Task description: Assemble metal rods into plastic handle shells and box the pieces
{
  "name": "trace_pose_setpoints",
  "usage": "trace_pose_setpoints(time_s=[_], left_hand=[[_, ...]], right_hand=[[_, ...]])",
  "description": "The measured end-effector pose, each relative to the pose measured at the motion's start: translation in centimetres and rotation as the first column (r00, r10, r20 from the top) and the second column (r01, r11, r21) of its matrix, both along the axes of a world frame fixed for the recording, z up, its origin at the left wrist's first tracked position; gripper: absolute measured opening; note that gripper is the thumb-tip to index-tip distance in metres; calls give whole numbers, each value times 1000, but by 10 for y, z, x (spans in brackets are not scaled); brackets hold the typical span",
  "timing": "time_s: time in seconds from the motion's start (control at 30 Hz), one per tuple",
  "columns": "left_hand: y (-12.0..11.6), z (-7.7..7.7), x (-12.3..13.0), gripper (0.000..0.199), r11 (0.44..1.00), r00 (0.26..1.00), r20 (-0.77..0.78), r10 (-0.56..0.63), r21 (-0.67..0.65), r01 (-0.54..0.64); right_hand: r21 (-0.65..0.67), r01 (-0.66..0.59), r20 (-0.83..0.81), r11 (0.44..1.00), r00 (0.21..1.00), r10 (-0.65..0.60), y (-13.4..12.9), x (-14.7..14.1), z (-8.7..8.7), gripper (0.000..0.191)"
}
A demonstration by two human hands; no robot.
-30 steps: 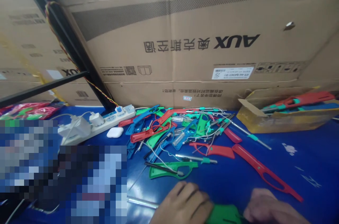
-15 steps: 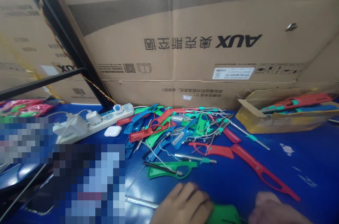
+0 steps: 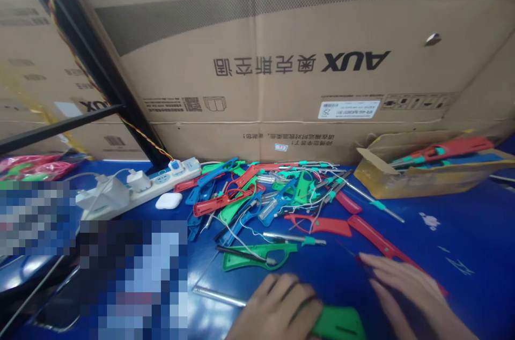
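Observation:
My left hand (image 3: 277, 305) is closed around a green lighter casing (image 3: 340, 323) at the bottom of the view. A silver metal tube (image 3: 219, 295) sticks out to the left of that hand. To the right, my right hand (image 3: 410, 292) is slightly blurred, its fingers stretched and the thumb apart. At its fingertips shows a small red spot with a faint thin line, too blurred to name. Just behind this hand lies a red lighter casing (image 3: 376, 235), partly covered by it. A green casing half (image 3: 245, 260) with a black rod lies beyond my left hand.
A pile of red, green and blue lighter casings (image 3: 225, 200), metal tubes and wires lies against the cardboard wall (image 3: 257, 23). An open carton (image 3: 426, 184) with lighters stands at the right. A power strip (image 3: 161, 182) and white earphone case (image 3: 168, 200) are at left.
My right hand has moved up and away from the green casing, and its fingers have stretched out, now covering part of the red casing. My left hand stays on the green lighter casing.

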State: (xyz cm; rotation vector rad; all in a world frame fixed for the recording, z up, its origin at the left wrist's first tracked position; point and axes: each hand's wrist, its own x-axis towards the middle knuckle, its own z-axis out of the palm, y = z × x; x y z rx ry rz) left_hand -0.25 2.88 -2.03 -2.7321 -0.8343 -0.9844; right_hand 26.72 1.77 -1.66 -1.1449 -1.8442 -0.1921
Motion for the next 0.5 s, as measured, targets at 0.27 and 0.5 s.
trace_pose_setpoints(time_s=[0.27,0.5], left_hand=[[-4,-1,2,48,992,992,29,123,-45,-122],[-8,16,3,39,984,990,76,115,-146,-103]], right_hand=[[-22,34,347,999,938,-25,14,-12,-6,24],[-20,-328,514,945,807,291,9,-22,17,39]])
